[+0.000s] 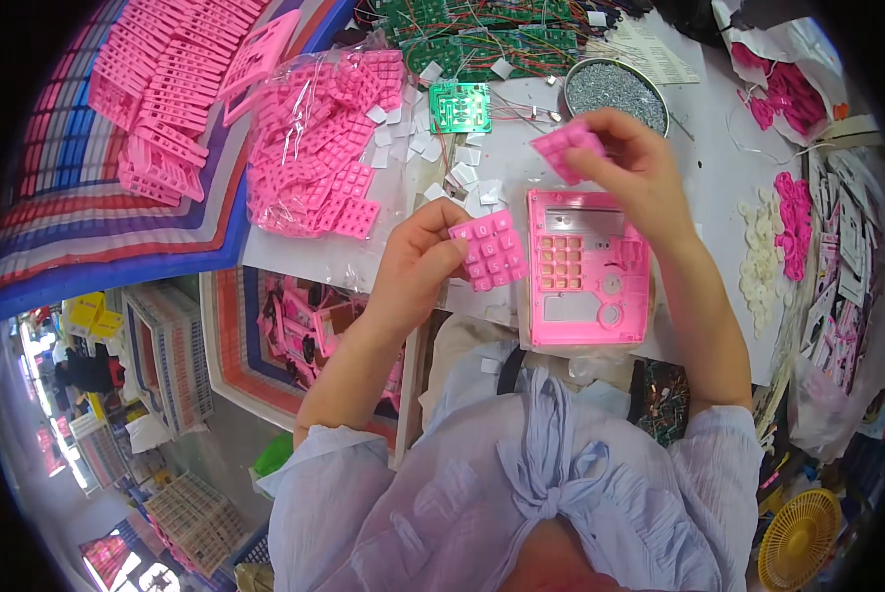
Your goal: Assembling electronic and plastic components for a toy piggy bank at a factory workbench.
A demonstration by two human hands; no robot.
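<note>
Between thumb and fingers, my left hand (421,259) grips a pink rubber keypad (489,251), its raised keys facing up. My right hand (643,170) is raised to the right and farther away, pinching a second pink keypad (567,150) by its edge. Below and between the hands lies a pink plastic housing (588,271) with a grid of square key openings, a long slot at its far end and round fittings at the near right. A clear bag (326,138) full of more pink keypads stands to the left of my left hand.
A round tin (615,94) of small metal screws sits beyond my right hand. Green circuit boards (459,107) with wires lie at the far side, near scattered white pads (464,176). Striped crates (57,158) of pink parts stand left. Magenta (791,222) and cream pieces (760,261) lie right.
</note>
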